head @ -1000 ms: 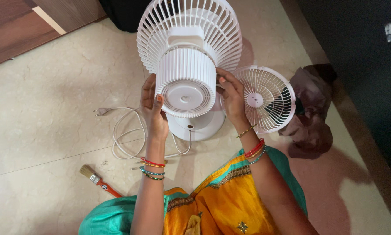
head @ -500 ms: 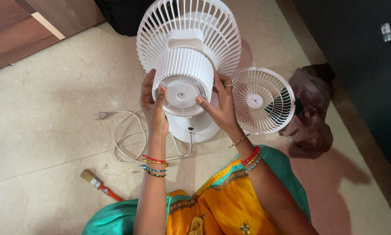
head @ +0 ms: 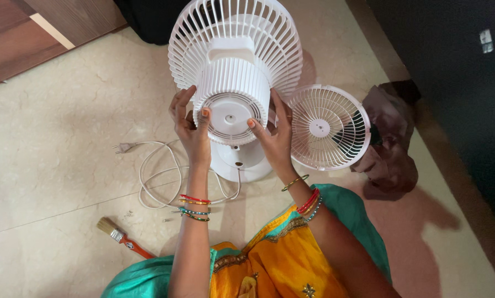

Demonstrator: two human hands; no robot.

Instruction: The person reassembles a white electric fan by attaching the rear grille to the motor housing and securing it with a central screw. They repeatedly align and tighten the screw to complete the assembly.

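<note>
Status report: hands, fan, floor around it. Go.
Left hand and right hand grip the white fan's motor housing. Detached grille lies right. Cord, paintbrush left.

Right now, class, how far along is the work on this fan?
Done: the front grille is off, lying on the floor beside the fan base. In hand: the left hand and right hand grip the motor housing. Left: grille unfitted; the brush lies apart, untouched.

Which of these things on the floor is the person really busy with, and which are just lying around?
In hand:
white fan, its ribbed motor housing gripped by the left hand and right hand
round fan base

Lying about:
loose front grille
power cord with plug
paintbrush
brown cloth
</note>
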